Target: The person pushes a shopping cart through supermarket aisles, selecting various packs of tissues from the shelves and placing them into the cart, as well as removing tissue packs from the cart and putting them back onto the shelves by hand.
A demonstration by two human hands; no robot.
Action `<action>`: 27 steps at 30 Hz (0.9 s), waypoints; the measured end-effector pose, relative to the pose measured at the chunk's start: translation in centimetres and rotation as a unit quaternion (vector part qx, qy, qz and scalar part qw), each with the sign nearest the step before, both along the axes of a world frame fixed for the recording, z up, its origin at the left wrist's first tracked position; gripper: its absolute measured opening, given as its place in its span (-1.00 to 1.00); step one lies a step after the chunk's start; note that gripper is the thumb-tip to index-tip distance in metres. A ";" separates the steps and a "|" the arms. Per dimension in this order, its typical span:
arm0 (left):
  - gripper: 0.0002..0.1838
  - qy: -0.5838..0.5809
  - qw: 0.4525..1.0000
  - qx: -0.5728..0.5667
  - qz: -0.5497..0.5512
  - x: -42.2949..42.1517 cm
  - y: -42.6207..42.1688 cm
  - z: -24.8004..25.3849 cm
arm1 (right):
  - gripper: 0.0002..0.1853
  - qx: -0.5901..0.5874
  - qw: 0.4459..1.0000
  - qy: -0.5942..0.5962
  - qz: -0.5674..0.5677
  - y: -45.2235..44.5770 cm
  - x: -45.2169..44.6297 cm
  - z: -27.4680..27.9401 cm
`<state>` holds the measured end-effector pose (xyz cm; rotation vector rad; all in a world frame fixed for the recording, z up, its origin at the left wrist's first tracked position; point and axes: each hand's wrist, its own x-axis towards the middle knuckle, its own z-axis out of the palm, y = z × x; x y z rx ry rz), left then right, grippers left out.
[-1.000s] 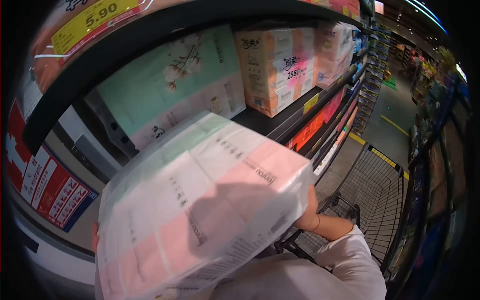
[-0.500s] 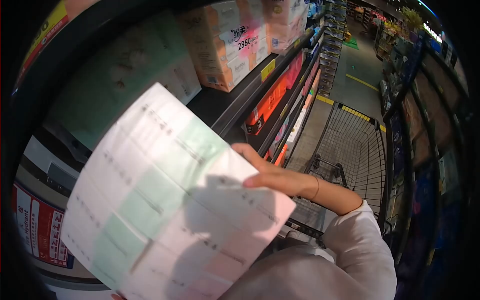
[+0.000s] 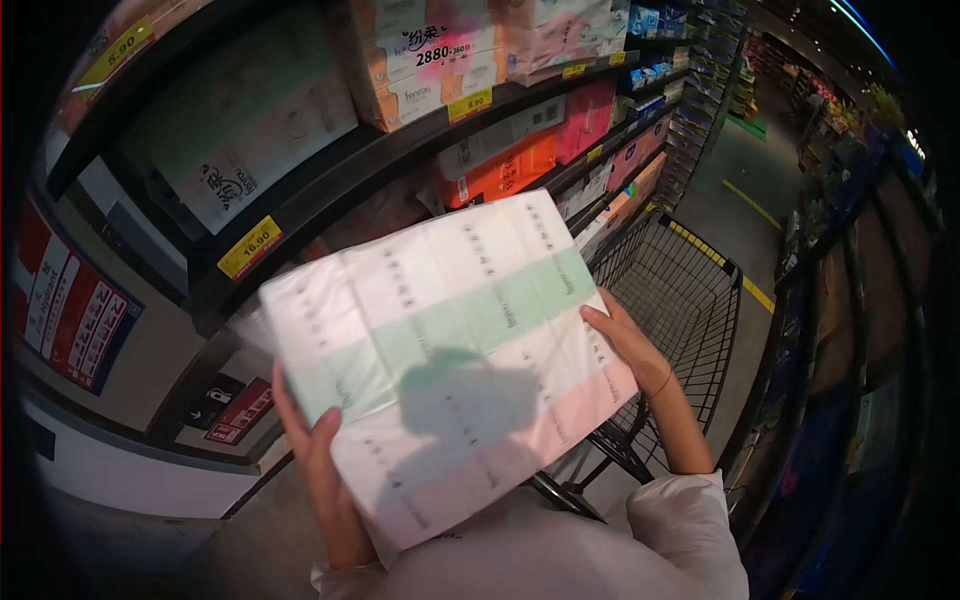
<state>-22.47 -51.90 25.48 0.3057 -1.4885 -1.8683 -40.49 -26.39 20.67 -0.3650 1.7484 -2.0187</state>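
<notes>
Between my two hands is a large plastic-wrapped multipack of tissues (image 3: 460, 310), white with green and pink blocks and small dark print. It is tilted in front of my chest, and a dark shadow falls across its lower middle. My left hand (image 3: 318, 450) grips its left edge, with the thumb on the face. On the opposite edge, my right hand (image 3: 632, 345) clasps the pack with the thumb on top and the other fingers mostly hidden beneath.
A black shelf (image 3: 330, 190) with tissue packs runs along the left, with price tags (image 3: 250, 247) on its edge. A wire shopping cart (image 3: 680, 300) stands just right of the pack. Red hydrant signs (image 3: 75, 300) are at far left. Another rack (image 3: 830, 370) lines the right side.
The pack has turned and come away from the shelf, lower and more level in front of me. My left hand, almost hidden before, now shows on its left edge. My view has shifted.
</notes>
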 end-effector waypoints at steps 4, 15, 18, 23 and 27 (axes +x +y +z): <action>-0.09 -0.047 0.992 -0.047 -0.109 -6.0 9.1 -4.6 | -0.47 0.108 0.993 -0.057 -0.009 9.0 -4.8 -7.0; -0.39 -0.108 0.881 -0.445 -0.116 -10.9 24.4 -8.5 | -0.47 -0.130 0.956 -0.232 -0.120 14.4 -7.3 -23.0; -0.54 -0.135 0.882 -0.386 -0.236 -10.6 26.1 -12.1 | -0.47 -0.107 0.959 -0.246 -0.092 16.7 -8.7 -26.4; -0.64 -0.261 0.801 -0.421 -0.335 -12.7 25.9 -16.6 | -0.48 0.021 0.949 -0.314 0.016 20.0 -7.9 -37.3; -0.62 -0.352 0.730 -0.455 -0.369 -14.2 23.8 -21.4 | -0.48 0.122 0.926 -0.347 0.086 22.2 -7.3 -48.1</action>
